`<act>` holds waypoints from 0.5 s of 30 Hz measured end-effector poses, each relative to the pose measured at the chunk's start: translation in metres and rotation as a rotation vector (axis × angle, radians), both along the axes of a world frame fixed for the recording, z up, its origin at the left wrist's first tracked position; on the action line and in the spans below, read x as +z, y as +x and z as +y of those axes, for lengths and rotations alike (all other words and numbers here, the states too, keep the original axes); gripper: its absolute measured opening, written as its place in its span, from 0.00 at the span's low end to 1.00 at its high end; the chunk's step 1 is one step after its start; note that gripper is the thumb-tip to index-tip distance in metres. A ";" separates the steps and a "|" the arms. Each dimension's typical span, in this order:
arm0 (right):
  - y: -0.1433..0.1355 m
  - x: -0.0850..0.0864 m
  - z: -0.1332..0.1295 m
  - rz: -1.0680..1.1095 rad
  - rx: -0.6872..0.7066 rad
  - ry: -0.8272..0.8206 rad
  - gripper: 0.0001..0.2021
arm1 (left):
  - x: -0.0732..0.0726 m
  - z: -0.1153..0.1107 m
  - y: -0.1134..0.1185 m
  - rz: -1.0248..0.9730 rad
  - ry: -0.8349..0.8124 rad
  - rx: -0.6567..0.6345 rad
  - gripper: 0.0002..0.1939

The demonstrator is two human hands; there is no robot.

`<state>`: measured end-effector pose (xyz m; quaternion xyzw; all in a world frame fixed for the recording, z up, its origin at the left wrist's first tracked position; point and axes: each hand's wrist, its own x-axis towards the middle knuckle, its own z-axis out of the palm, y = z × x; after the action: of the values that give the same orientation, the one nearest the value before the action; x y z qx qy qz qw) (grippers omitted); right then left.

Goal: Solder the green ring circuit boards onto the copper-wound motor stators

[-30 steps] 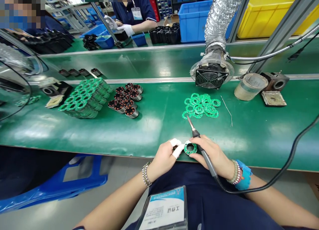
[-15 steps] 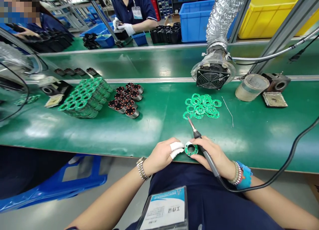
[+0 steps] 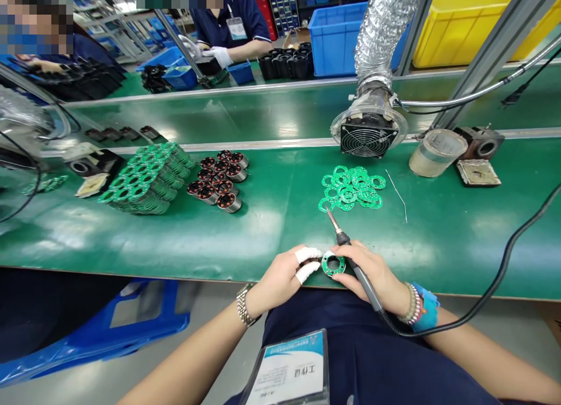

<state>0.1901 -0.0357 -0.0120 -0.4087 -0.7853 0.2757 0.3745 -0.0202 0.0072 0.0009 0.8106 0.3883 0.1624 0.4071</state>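
Observation:
Near the bench's front edge, a green ring-shaped circuit board faces up between my hands. My left hand, with white covers on thumb and forefinger, grips a dark, coppery part beside the board, which looks like a motor stator; the fingers hide most of it. A soldering iron lies across my right hand, its tip pointing away over the bench. The thumb and forefinger of that hand also touch the ring board's right side. Ahead lies a loose pile of similar ring boards.
Several copper-wound stators stand left of centre, beside stacked ring boards. A fume fan hangs over the bench. A bent wire, a round tub and an iron stand are at right. A co-worker works opposite.
The fingers of my left hand have parted slightly, showing more of the coppery part beside the board. The board and the soldering iron stay in nearly the same place; the view has shifted slightly.

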 end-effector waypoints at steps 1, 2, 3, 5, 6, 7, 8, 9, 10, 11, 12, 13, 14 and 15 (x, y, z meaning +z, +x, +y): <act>0.000 0.000 0.000 0.006 -0.001 -0.001 0.16 | 0.000 0.001 -0.002 0.009 0.094 -0.034 0.09; 0.000 0.000 0.000 0.009 -0.002 -0.003 0.16 | -0.001 0.002 -0.004 0.018 0.152 -0.062 0.09; 0.000 0.000 0.000 0.010 -0.003 -0.004 0.16 | -0.002 0.002 -0.004 0.028 0.184 -0.082 0.09; 0.001 0.000 0.000 0.007 0.000 -0.009 0.16 | -0.002 0.003 -0.003 0.060 0.206 -0.095 0.10; 0.001 0.000 0.000 0.004 0.004 -0.014 0.16 | -0.002 0.002 -0.001 0.077 0.204 -0.091 0.10; 0.001 0.000 -0.001 0.003 0.009 -0.018 0.16 | -0.002 0.001 0.002 0.088 0.195 -0.079 0.11; 0.001 -0.001 -0.001 0.003 0.012 -0.021 0.16 | -0.002 0.000 0.005 0.088 0.172 -0.055 0.11; 0.001 -0.001 -0.001 0.006 0.012 -0.021 0.17 | -0.001 -0.001 0.007 0.075 0.119 -0.025 0.12; 0.001 -0.001 0.000 0.009 0.010 -0.020 0.17 | -0.001 -0.002 0.010 0.043 0.022 0.012 0.13; 0.001 -0.001 0.000 0.011 0.009 -0.020 0.17 | -0.001 -0.003 0.012 -0.008 -0.121 0.055 0.13; 0.001 -0.001 0.000 0.012 0.008 -0.018 0.17 | -0.001 -0.004 0.014 -0.070 -0.297 0.104 0.14; 0.001 -0.001 0.001 0.013 0.009 -0.015 0.16 | -0.001 -0.005 0.015 -0.141 -0.484 0.154 0.14; 0.001 -0.001 0.001 0.015 0.010 -0.010 0.16 | -0.001 -0.005 0.015 -0.215 -0.656 0.200 0.14; 0.001 -0.001 0.001 0.015 0.012 -0.006 0.16 | -0.002 -0.005 0.014 -0.283 -0.791 0.238 0.14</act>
<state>0.1908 -0.0347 -0.0132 -0.4033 -0.7839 0.2834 0.3775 -0.0066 0.0026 -0.0008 0.5117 0.4516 0.1563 0.7140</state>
